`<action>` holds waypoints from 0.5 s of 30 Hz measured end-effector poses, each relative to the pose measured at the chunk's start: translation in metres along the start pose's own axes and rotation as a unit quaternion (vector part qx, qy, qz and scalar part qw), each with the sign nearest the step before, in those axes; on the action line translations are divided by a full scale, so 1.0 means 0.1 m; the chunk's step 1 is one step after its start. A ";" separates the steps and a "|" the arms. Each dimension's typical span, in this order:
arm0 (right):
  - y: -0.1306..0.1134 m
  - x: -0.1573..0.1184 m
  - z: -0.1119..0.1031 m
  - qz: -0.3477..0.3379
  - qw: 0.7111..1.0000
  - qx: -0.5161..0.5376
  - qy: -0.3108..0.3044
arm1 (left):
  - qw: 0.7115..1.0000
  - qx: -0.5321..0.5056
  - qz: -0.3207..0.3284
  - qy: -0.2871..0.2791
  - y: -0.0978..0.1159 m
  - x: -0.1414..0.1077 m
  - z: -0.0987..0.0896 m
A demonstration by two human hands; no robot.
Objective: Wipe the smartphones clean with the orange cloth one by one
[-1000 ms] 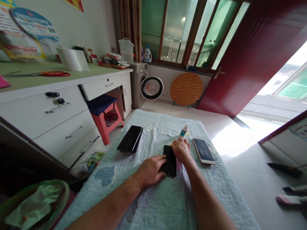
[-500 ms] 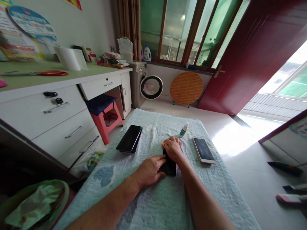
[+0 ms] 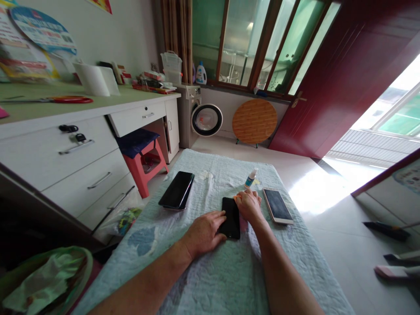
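A black smartphone [image 3: 231, 221] lies screen up on the pale blue quilted cloth [image 3: 210, 271]. My left hand [image 3: 206, 230] grips its left edge, with fingertips on the side and the thumb by the lower corner. At the phone's upper right edge is my right hand [image 3: 249, 204], closed on a small orange cloth [image 3: 236, 197] that is mostly hidden under the fingers. Just beyond that hand stands a small spray bottle [image 3: 251, 178] with a white top. To the right rests a white-framed smartphone [image 3: 278, 206]; to the left, black phones [image 3: 177, 190] appear stacked.
A white desk with drawers [image 3: 98, 175] runs along the left, a red stool [image 3: 147, 164] tucked beside it. A waste basket [image 3: 88, 267] stands at the lower left. Beyond the table are a washing machine with its door open [image 3: 207, 120] and a round wooden tabletop [image 3: 255, 121].
My right hand has moved right and slightly down with the orange cloth, from the phone's upper part to its right edge, uncovering more screen. My left hand stays at the phone's left edge.
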State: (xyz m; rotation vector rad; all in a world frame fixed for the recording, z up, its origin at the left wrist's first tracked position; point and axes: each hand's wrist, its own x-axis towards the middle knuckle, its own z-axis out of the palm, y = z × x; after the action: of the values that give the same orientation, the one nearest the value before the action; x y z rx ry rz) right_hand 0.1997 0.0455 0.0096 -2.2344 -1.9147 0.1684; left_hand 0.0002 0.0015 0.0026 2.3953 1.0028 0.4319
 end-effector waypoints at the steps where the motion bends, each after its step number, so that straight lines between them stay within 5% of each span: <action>1: 0.01 0.00 -0.01 0.006 1.000 0.002 -0.003 | 1.000 0.000 -0.002 0.003 0.00 0.00 0.00; 15: 0.03 -0.03 -0.06 0.025 0.999 0.028 -0.035 | 0.999 0.028 -0.007 0.014 -0.05 0.02 0.01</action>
State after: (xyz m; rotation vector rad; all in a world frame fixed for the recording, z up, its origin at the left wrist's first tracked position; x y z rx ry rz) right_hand 0.2030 0.0420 0.0150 -2.2699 -1.8642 0.3081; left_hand -0.0003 0.0055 -0.0008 2.4354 1.0572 0.4391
